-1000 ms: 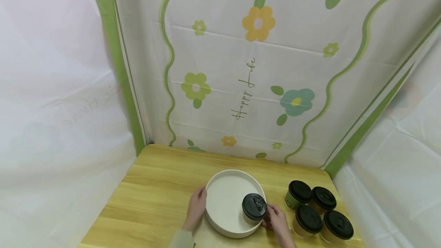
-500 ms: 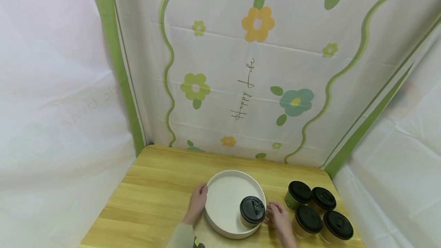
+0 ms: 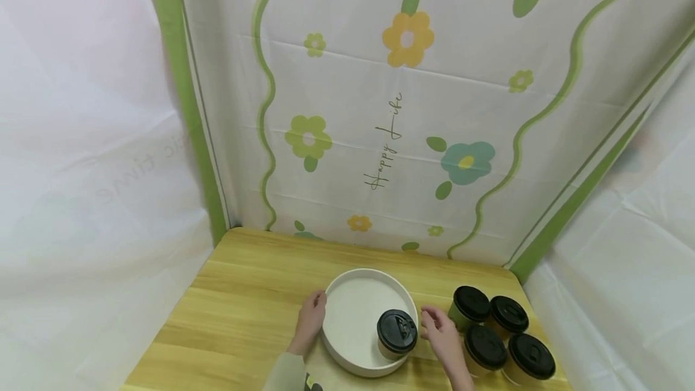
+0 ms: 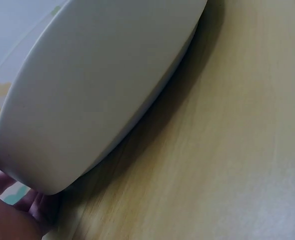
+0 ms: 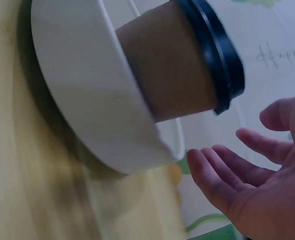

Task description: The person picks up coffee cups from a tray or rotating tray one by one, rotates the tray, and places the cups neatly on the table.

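Note:
A round, cream-coloured tray [image 3: 347, 312] with a raised wall sits on the wooden table. One paper cup [image 5: 167, 65] with a black lid [image 3: 397, 330] stands inside it, near the right-hand wall. My left hand [image 3: 312, 321] grips the tray's left side, thumb by the rim; in the left wrist view its fingers [image 4: 35, 205] curl at the tray's edge. Just off the tray's right side, my right hand [image 3: 442, 338] holds nothing. Its fingers [image 5: 212, 180] are loosely bent and apart from the tray wall in the right wrist view.
Several black-lidded paper cups [image 3: 471, 305] stand grouped on the table at the right, close beside my right hand. Wooden tabletop [image 3: 233, 318] extends to the left of the tray. A white flowered curtain [image 3: 347, 89] hangs behind the table, with more white cloth at both sides.
My right hand has let go of the cup by the tray's right wall and drawn back to the right. The cup shifted slightly left and down. My left hand stays on the tray.

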Tool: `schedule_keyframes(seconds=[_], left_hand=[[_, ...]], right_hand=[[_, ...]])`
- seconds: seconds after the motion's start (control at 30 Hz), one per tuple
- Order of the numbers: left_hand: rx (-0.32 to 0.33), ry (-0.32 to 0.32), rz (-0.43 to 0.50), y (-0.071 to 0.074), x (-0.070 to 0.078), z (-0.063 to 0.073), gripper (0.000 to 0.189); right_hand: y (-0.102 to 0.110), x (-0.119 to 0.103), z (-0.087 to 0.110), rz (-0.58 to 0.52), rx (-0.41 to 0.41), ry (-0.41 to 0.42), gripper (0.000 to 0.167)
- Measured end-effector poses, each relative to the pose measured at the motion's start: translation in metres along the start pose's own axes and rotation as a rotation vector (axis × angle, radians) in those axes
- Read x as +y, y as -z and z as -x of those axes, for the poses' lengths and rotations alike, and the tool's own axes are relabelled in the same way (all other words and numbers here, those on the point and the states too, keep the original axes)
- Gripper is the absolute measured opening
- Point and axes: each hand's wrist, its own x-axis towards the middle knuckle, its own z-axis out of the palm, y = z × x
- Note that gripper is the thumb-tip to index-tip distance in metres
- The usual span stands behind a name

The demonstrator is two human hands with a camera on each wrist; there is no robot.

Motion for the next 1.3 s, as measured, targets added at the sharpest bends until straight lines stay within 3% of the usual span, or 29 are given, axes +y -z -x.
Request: schedule_keyframes(seconds=[0.1,0.2,0.7,1.1,1.3], left_hand=[[-0.003,-0.001,0.002,0.000,-0.001,0.000,0.044],[-0.001,-0.004,0.004,-0.001,-0.002,0.000,0.044],[-0.006,-0.022,0.018,0.000,-0.007,-0.003,0.045],[-0.012,-0.020,0.003,0.001,-0.007,-0.005,0.043],[-0.008,-0.018,0.001,0.001,-0.007,-0.006,0.044]], right_hand=[[-0.001,-0.009,0.003,0.147,-0.003,0.064,0.041],[-0.003,-0.017,0.004,0.225,-0.016,0.111,0.044],[-0.002,-0.039,0.012,0.357,-0.072,0.260,0.045],[-0.014,-0.039,0.020,0.514,-0.008,0.510,0.036],[-0.021,-0.040,0.024,0.539,-0.021,0.507,0.042]])
